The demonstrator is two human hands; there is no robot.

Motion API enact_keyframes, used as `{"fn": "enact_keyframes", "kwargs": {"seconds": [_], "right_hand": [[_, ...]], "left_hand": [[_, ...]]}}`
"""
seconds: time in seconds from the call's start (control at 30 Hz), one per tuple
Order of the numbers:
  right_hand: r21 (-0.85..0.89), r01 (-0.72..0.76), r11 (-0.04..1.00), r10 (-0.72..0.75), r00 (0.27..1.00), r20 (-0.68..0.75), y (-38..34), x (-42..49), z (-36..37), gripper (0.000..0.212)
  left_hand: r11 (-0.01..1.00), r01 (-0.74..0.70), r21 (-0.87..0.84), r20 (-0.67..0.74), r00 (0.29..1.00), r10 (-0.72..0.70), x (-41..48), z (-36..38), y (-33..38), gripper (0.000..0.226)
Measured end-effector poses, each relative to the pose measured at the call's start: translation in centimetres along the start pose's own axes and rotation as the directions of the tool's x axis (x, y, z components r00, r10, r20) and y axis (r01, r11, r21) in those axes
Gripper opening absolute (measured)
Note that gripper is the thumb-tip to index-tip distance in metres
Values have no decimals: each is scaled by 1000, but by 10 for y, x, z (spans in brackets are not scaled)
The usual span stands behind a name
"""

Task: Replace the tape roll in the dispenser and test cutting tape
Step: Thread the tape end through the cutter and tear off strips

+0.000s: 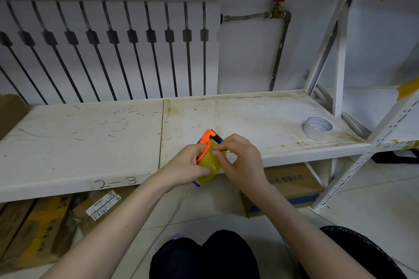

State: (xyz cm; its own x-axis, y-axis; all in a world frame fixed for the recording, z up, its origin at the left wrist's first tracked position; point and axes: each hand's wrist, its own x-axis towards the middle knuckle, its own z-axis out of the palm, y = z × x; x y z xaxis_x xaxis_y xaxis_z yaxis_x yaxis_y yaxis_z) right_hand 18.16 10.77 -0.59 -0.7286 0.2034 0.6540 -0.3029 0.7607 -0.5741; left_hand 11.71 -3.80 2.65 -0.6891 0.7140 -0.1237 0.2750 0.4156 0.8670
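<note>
Steady the orange-and-blue plastic tape dispenser [209, 136] in the left hand [192, 165], whose grip wraps its body over the front edge of the white metal shelf [90, 138]. The right hand [243, 161] grip pinches film at the top of the seated translucent yellow tape roll [207, 165]; draw it straight toward the cutter.

Scuffed white shelf [90, 133] (marked 2-3); tape roll [314, 134] flat, near right end

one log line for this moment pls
left hand grips dispenser | right hand pinches at yellow roll | white roll lies on shelf
</note>
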Motion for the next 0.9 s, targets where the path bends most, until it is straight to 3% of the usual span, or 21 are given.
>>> {"fn": "enact_keyframes", "kwargs": {"seconds": [0.2, 0.4, 0.53, 0.67, 0.8, 0.9], "right_hand": [[-196, -6, 981, 2, 1000, -23, -3, 8, 20, 17], [-247, -102, 964, 116, 992, 44, 6, 31, 37, 14], [-236, -168, 957, 192, 978, 82, 15, 45, 48, 14], [-192, -299, 935, 323, 940, 109, 29, 60, 57, 15], [-141, -412, 900, 432, 886, 169, 39, 73, 66, 17], [-109, -450, 886, 463, 864, 197, 42, 82, 69, 17]], "left_hand": [[1000, 11, -27, -27, 1000, -12, 14, -2, -4, 32], [997, 23, 74, -110, 994, -15, 41, -12, -16, 50], [997, 18, 77, -138, 990, -7, 57, -21, -27, 37], [983, -1, 184, -266, 963, 51, 71, -31, -41, 48], [951, -11, 309, -336, 934, 120, 74, -33, -57, 77], [958, -34, 285, -418, 895, 156, 77, -33, -63, 70]]}}
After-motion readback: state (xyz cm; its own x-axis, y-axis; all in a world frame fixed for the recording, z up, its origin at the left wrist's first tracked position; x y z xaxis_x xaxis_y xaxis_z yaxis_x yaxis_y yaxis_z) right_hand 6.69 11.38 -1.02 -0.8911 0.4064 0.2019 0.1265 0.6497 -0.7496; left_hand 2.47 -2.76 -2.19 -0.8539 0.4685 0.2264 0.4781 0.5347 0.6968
